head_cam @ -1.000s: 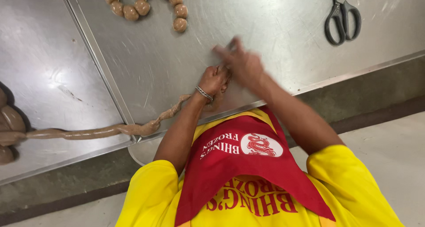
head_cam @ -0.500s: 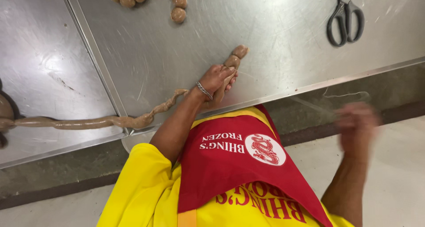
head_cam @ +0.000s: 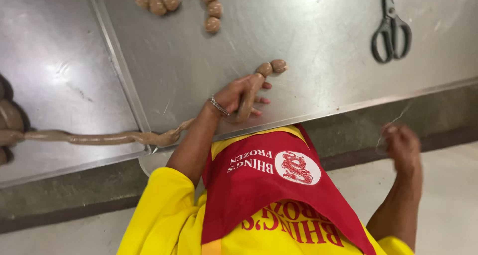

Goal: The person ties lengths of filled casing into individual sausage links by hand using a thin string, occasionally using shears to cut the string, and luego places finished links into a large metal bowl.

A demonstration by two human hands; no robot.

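My left hand [head_cam: 239,97], with a thin bracelet at the wrist, grips a long brown sausage rope [head_cam: 99,137] on the steel table [head_cam: 308,51]. The rope's end [head_cam: 271,67], pinched into small links, sticks out past my fingers. From my hand the rope runs left over the table seam to a coil at the far left edge. My right hand [head_cam: 401,144] hangs off the table's front edge, above the floor, fingers pinched on a thin pale thread [head_cam: 398,118].
A chain of small round tied sausage links [head_cam: 172,0] lies at the table's far side. Black scissors [head_cam: 391,28] rest at the upper right. A raised seam [head_cam: 119,66] divides the two steel sheets. My red apron and yellow shirt fill the bottom.
My right hand left the sausage end and swung down and right, off the table, with the thread. My left hand stayed on the sausage rope, whose linked end now lies bare.
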